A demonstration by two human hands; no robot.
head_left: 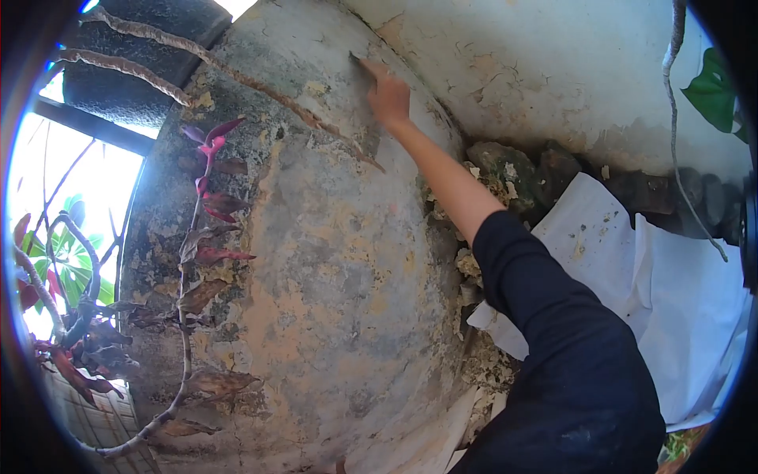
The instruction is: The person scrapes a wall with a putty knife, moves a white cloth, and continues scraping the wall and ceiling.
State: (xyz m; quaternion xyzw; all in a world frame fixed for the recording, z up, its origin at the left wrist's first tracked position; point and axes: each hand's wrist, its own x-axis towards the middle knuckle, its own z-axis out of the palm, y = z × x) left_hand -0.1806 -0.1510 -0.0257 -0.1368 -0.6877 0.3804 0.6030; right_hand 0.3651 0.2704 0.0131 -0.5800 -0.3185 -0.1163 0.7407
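A right hand, at the end of a dark sleeve, reaches high across a weathered wall, its fingers closed on what we take to be a small, dark-tipped tool. Only the tip shows clear of the fingers, at the wall's upper part, near the seam with a paler, cracked wall; the rest is hidden in the grasp, and we cannot make out a handle. The left hand is out of our view. We judge the tool light and stiff, easy to steer with a finger laid along it; the best hold, as we see it, is well back from the tip, with fingertips clear of the rough surface. The weathered wall offers nothing to grip: we expect it to be hard underneath, its blotched, peeling skin brittle and apt to crumble under pressure. A dry-looking branch crosses the face, its end below the hand, and would, we reckon, snap if snagged. Near the sleeve, a white sheet, seemingly light and soft, lies spotted with debris beside dark stones.
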